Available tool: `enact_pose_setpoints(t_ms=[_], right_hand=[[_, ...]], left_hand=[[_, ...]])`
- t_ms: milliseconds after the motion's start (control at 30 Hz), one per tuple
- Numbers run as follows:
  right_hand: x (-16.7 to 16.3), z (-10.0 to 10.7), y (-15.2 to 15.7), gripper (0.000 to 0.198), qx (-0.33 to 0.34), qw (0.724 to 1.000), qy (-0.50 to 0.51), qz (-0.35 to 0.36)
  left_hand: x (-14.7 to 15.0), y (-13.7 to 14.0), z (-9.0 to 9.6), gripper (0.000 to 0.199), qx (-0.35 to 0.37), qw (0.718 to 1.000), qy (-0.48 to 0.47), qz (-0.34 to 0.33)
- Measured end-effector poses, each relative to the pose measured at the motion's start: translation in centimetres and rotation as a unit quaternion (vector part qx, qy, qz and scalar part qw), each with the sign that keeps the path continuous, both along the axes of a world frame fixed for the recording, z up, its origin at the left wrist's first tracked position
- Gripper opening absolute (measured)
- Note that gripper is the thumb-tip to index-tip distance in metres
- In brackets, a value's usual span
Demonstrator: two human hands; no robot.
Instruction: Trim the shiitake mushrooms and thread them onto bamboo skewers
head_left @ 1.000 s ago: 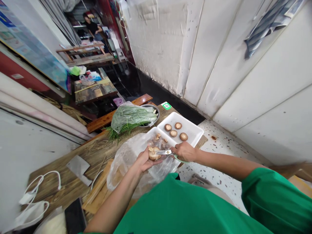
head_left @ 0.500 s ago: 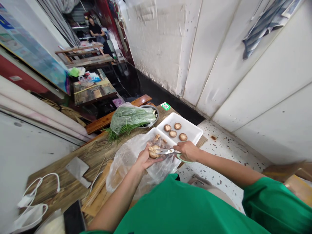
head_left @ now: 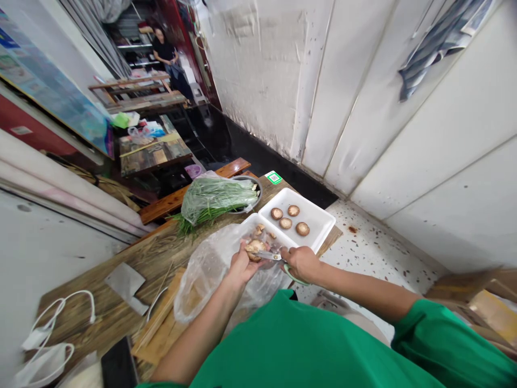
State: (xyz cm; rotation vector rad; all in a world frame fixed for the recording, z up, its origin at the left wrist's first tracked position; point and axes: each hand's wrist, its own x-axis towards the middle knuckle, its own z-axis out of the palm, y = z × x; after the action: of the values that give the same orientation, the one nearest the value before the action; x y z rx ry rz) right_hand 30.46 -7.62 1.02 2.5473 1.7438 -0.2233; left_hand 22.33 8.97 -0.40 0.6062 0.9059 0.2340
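A brown-capped mushroom (head_left: pixel 255 249), pale underside up, is gripped in my left hand (head_left: pixel 241 267). My right hand (head_left: pixel 302 263) is closed around the green handles of a pair of scissors (head_left: pixel 270 255), whose blades lie against the mushroom. Below my hands a white tray (head_left: pixel 242 230) holds mushroom pieces (head_left: pixel 259 230), with a clear plastic bag (head_left: pixel 198 275) spread partly over it. Beside it, a second white tray (head_left: pixel 323 216) carries several mushrooms (head_left: pixel 302 229) lying with undersides up.
Bagged green chives (head_left: pixel 218 196) rest over a metal bowl (head_left: pixel 255 202) at the table's far side. On the wooden table (head_left: pixel 161 253) at left are a cleaver (head_left: pixel 126 285), white cable (head_left: pixel 60 310) and black phone (head_left: pixel 119 364). A person (head_left: pixel 165 53) stands in the background.
My right hand and the scissors have shifted slightly left, closer to the mushroom, and the blades now look closed together. The person in the background has gone from sitting or bending to upright.
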Motion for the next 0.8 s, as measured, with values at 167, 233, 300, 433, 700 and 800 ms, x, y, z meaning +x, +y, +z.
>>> enact_pose_setpoints(t_ms=[167,233,300,433,700,800], right_hand=[[-0.2,-1.9,0.3,0.036,0.000,1.000,0.018,-0.003],[-0.1,-2.8,0.4,0.034,0.012,0.998,0.052,-0.018],[0.0,-3.8,0.5,0.032,0.020,0.996,0.082,-0.029],[0.5,-5.4,0.6,0.030,0.057,0.983,0.161,-0.068],[1.2,-8.6,0.2,0.036,0.118,0.919,0.298,-0.227],[1.0,-9.7,-0.4,0.034,0.110,0.906,0.308,-0.270]], left_hand=[[0.1,0.6,-2.1,0.045,-0.040,0.999,0.011,-0.006],[0.2,1.0,-3.1,0.046,-0.056,0.998,0.021,-0.020],[0.2,1.5,-4.2,0.046,-0.065,0.997,0.037,-0.032],[0.1,2.5,-5.7,0.041,-0.070,0.994,0.073,-0.041],[-0.2,3.8,-5.8,0.030,-0.010,0.991,0.055,-0.118],[0.9,4.1,-5.0,0.015,0.110,0.980,0.023,-0.165]])
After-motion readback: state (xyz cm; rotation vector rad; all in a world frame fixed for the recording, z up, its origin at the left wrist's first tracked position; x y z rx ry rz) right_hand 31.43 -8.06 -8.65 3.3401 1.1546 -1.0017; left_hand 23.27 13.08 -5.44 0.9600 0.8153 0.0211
